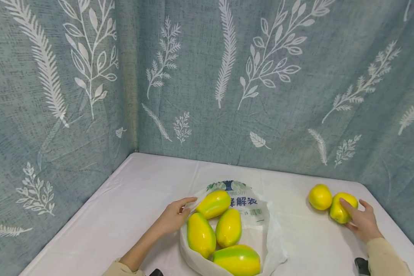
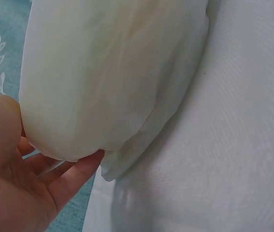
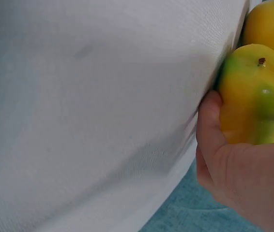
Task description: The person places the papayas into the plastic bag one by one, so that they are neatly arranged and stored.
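Observation:
A white plastic bag point(image 1: 277, 245) with printed lettering stands wide-mouthed on the table, and several yellow-green papayas point(image 1: 201, 234) lie inside it. My left hand point(image 1: 174, 216) holds the bag's left rim. In the left wrist view, that hand's fingers point(image 2: 81, 174) curl round the edge of the bag point(image 2: 98, 82). At the far right, my right hand point(image 1: 363, 220) grips a yellow papaya with green streaks point(image 1: 339, 212), thumb and fingers on its sides. The right wrist view shows this papaya point(image 3: 246, 101) with its brown stem end facing the camera.
Another yellow fruit point(image 1: 320, 197) lies on the table right beside the gripped one, on its left. A white cloth covers the table point(image 1: 145, 180). Blue-green curtains point(image 1: 200, 126) with white leaf prints hang along its back and sides.

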Demonstrator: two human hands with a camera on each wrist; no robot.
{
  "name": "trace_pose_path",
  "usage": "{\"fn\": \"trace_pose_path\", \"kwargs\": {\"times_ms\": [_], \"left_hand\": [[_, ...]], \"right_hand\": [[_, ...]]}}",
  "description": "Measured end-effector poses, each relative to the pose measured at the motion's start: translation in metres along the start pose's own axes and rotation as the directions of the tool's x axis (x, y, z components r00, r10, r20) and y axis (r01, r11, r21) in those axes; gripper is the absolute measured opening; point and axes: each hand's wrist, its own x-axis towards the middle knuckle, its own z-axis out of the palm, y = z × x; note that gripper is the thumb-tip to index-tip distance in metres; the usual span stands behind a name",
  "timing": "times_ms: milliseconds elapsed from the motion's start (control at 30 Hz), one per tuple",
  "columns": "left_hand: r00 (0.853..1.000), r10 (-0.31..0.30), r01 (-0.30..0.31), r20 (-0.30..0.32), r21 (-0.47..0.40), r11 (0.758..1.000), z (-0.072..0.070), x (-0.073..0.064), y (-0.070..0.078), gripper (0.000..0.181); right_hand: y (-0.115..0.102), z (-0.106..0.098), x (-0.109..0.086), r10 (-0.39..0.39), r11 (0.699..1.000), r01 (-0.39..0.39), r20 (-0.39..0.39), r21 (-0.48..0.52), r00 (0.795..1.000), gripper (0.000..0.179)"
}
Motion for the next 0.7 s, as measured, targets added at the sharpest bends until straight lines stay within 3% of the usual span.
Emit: {"fn": "trace_pose_path", "kwargs": {"times_ms": [133, 533, 633, 700], "left_hand": [[1.000, 0.022, -0.022, -0.001, 0.000, 1.000, 0.000, 0.000, -0.001, 0.037], [0.999, -0.032, 0.031, -0.007, -0.006, 0.999, 0.001, 0.000, 0.001, 0.037], [0.999, -0.033, 0.033, -0.007, 0.004, 0.999, 0.001, 0.000, 0.001, 0.037], [0.999, -0.034, 0.034, -0.006, 0.013, 0.999, 0.001, -0.001, 0.001, 0.037]], "right_hand": [[-0.001, 0.000, 0.002, 0.002, 1.000, -0.002, 0.016, -0.024, 1.000, 0.110], [-0.006, -0.008, 0.000, 0.028, 0.999, -0.028, 0.017, 0.022, 0.999, 0.101], [-0.009, -0.014, 0.010, 0.009, 0.998, -0.010, 0.018, 0.058, 1.000, 0.101], [-0.006, -0.019, 0.026, -0.021, 0.997, 0.019, 0.017, 0.073, 1.000, 0.104]]}}
